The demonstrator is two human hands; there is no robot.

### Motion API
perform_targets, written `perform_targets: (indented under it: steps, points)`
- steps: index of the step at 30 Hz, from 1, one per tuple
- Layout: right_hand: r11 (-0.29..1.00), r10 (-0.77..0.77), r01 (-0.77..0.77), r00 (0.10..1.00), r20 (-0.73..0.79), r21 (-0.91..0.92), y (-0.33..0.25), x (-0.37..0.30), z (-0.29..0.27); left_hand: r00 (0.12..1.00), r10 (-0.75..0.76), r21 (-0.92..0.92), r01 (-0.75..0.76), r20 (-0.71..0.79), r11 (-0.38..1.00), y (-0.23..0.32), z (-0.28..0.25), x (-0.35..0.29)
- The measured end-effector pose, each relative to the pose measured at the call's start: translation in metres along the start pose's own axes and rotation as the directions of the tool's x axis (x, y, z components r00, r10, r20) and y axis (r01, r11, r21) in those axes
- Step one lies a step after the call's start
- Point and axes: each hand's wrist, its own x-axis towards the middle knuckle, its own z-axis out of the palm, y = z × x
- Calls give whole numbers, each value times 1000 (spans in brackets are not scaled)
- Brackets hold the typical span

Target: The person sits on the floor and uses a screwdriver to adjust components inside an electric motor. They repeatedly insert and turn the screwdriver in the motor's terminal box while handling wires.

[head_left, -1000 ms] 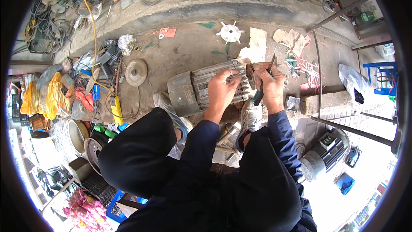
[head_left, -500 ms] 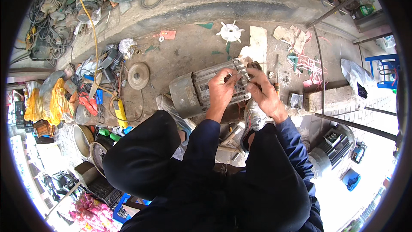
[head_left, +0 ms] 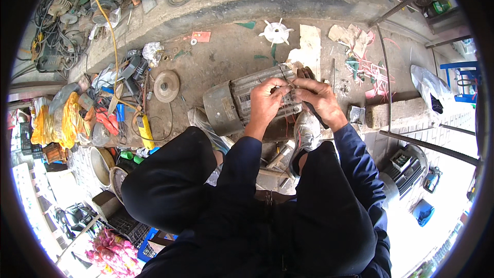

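Note:
A grey electric motor (head_left: 218, 109) with a finned body lies on its side in front of me, between my feet. My left hand (head_left: 266, 105) is closed in a pinch over its right end; what the fingertips hold is too small to make out. My right hand (head_left: 321, 102) meets it there, thumb and forefinger pressed together close to the left fingertips. A dark, long tool (head_left: 320, 118) shows below and beyond the right palm; its kind is mostly hidden by the hand.
A white fan wheel (head_left: 276, 33) and cardboard (head_left: 309, 44) lie beyond the motor. To the left are a round metal disc (head_left: 166, 86) and a yellow pendant control (head_left: 144, 131) on a cable. A concrete block (head_left: 399, 113) and another motor (head_left: 406, 171) sit at right.
My right hand has closed in toward the left fingertips, and a dark tool now shows by its palm. The view has shifted slightly; the motor stays in place.

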Motion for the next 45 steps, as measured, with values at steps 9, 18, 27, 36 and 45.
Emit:
perform_targets:
  steps: [9,18,27,36,45]
  points:
    - [922,136,-68,979,-154,382,-1,-16,17,977,212,92,-214,28,973,-5,-1,-1]
    - [817,248,-139,961,-123,559,-13,-27,-1,956,293,194,-293,28,936,-9,0,0]
    - [887,288,-195,943,-170,418,3,-16,11,941,335,215,-335,39,917,-3,-3,-1]
    - [848,-261,269,962,83,-457,11,0,-7,970,232,48,-235,68,971,-3,-9,0]
    - [681,-332,409,912,241,-607,-41,-21,-27,973,199,70,-208,116,976,-11,-11,2]
